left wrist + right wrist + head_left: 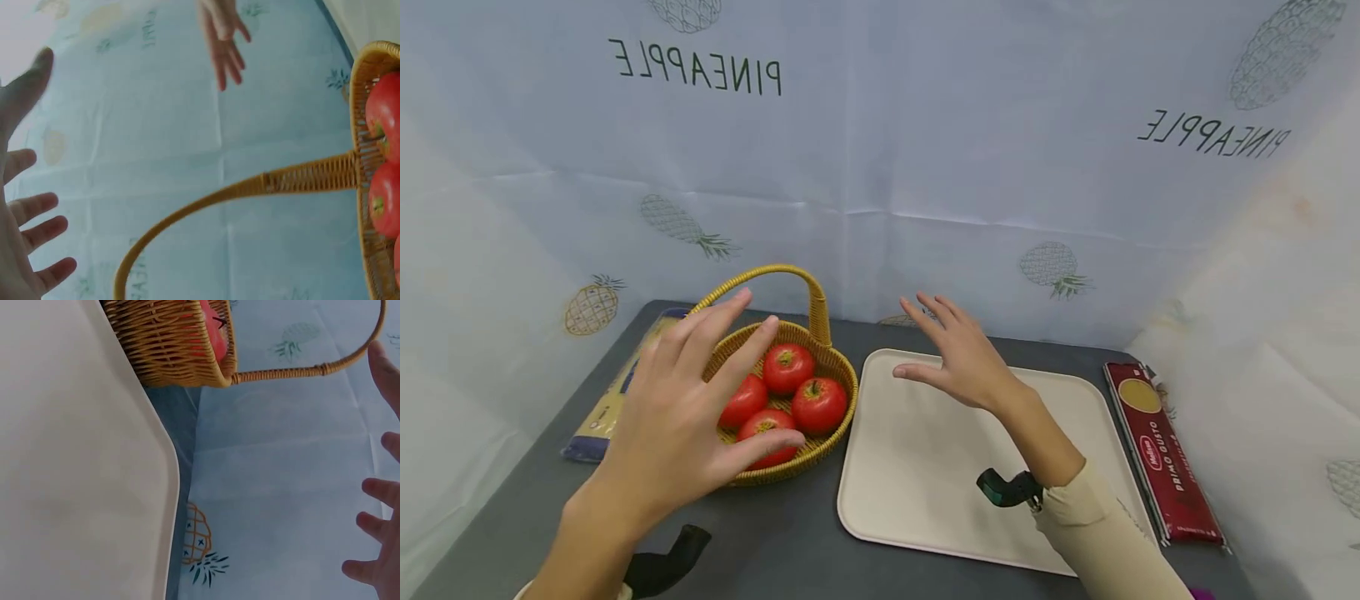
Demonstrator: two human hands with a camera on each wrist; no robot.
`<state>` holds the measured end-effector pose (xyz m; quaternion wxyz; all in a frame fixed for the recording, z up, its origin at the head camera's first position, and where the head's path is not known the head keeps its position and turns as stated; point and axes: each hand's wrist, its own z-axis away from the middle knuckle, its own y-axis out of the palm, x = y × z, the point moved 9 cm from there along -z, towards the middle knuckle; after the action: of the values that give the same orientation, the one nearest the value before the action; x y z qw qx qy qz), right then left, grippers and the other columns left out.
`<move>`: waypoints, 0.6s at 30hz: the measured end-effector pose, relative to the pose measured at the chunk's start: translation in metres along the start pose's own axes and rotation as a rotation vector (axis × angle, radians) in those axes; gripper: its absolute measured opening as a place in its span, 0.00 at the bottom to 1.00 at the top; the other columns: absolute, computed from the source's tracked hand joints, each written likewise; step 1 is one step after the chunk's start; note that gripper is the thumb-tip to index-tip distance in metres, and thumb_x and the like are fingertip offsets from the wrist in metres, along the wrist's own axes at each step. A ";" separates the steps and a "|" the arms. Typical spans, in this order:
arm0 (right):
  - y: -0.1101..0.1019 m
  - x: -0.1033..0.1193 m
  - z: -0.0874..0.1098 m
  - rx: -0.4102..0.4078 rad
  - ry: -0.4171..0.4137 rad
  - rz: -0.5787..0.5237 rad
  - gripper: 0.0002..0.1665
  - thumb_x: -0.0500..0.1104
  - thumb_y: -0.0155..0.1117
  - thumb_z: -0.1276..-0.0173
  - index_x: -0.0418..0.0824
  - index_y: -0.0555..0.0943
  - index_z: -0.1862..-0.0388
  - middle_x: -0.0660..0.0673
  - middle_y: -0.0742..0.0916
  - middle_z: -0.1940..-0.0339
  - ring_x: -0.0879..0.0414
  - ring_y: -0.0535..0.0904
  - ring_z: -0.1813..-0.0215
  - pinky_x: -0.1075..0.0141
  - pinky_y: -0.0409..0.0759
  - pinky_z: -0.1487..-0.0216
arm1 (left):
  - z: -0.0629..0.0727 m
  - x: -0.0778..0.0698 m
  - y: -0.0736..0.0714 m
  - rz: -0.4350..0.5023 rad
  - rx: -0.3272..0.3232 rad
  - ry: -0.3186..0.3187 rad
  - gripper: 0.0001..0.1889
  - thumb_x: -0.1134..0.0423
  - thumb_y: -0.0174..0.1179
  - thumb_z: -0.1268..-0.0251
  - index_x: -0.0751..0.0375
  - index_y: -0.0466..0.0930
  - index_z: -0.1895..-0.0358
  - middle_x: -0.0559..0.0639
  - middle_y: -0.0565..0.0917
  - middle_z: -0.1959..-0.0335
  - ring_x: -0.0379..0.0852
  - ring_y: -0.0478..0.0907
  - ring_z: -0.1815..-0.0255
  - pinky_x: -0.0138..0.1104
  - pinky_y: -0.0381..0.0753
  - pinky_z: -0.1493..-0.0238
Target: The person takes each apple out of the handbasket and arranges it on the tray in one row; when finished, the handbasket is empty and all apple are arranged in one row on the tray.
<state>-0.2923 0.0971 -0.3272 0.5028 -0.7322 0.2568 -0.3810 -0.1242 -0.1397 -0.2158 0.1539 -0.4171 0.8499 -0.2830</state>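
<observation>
Wicker basket [829, 357] with its arched handle [818, 319] raised, standing on a dark grey table [760, 542] just beside the left edge of a pale rectangular tray [925, 467]. Four red fruits [819, 406] lie inside it. The left hand [681, 408] is raised in front of the basket in the head view, hiding part of its near left side; its fingers are spread and grasp nothing. The right hand [964, 358] is held above the far part of the tray, fingers likewise extended and unoccupied. A yellow-and-blue packet [598, 421] lies left of the basket, and a red packet [1168, 467] lies along the tray's right side. Behind hangs a pineapple-printed cloth [925, 125].
</observation>
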 end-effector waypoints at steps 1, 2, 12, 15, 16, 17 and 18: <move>0.001 0.002 -0.001 0.001 -0.007 -0.003 0.56 0.69 0.67 0.34 0.62 0.50 0.15 0.46 0.59 0.14 0.39 0.51 0.14 0.28 0.57 0.18 | 0.002 0.001 -0.007 -0.002 -0.026 -0.004 0.44 0.23 0.48 0.33 0.57 0.78 0.32 0.65 0.74 0.29 0.68 0.72 0.36 0.61 0.75 0.46; 0.003 0.005 -0.003 0.001 -0.017 -0.007 0.56 0.68 0.67 0.34 0.62 0.50 0.15 0.45 0.60 0.15 0.40 0.52 0.14 0.28 0.58 0.18 | 0.004 0.002 -0.014 -0.006 -0.047 -0.009 0.43 0.24 0.49 0.32 0.58 0.78 0.33 0.66 0.74 0.30 0.69 0.72 0.37 0.61 0.74 0.48; 0.003 0.029 -0.026 0.036 -0.123 -0.082 0.54 0.68 0.67 0.34 0.63 0.51 0.16 0.46 0.62 0.16 0.44 0.59 0.17 0.34 0.65 0.18 | 0.033 0.038 -0.055 -0.052 -0.130 -0.126 0.41 0.28 0.51 0.29 0.63 0.79 0.34 0.71 0.78 0.35 0.73 0.72 0.42 0.33 0.69 0.30; 0.004 0.037 -0.033 0.051 -0.150 -0.125 0.54 0.68 0.69 0.34 0.64 0.52 0.16 0.48 0.63 0.16 0.45 0.60 0.17 0.36 0.66 0.18 | 0.047 0.051 -0.056 -0.052 -0.114 -0.175 0.43 0.28 0.51 0.29 0.65 0.78 0.33 0.70 0.78 0.36 0.72 0.72 0.44 0.15 0.58 0.33; 0.005 0.040 -0.035 0.060 -0.161 -0.146 0.54 0.67 0.69 0.35 0.65 0.53 0.16 0.49 0.63 0.16 0.46 0.60 0.17 0.37 0.67 0.18 | 0.052 0.055 -0.055 -0.049 -0.106 -0.192 0.44 0.27 0.51 0.30 0.66 0.77 0.33 0.70 0.78 0.36 0.71 0.72 0.44 0.13 0.56 0.34; 0.006 0.043 -0.037 0.071 -0.169 -0.165 0.54 0.67 0.70 0.35 0.65 0.53 0.16 0.50 0.63 0.16 0.46 0.60 0.17 0.37 0.68 0.19 | 0.057 0.059 -0.054 -0.048 -0.092 -0.212 0.45 0.26 0.50 0.30 0.66 0.77 0.32 0.70 0.78 0.37 0.70 0.72 0.44 0.12 0.56 0.35; 0.008 0.045 -0.038 0.086 -0.176 -0.187 0.54 0.67 0.70 0.35 0.66 0.53 0.16 0.51 0.64 0.16 0.47 0.60 0.17 0.38 0.68 0.19 | 0.062 0.063 -0.052 -0.046 -0.082 -0.229 0.45 0.26 0.50 0.30 0.66 0.76 0.31 0.70 0.78 0.37 0.69 0.72 0.44 0.10 0.56 0.36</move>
<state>-0.2972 0.0391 -0.3131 0.5164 -0.7615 0.1256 -0.3711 -0.0992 -0.2371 -0.2349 0.2261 -0.4720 0.8279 -0.2018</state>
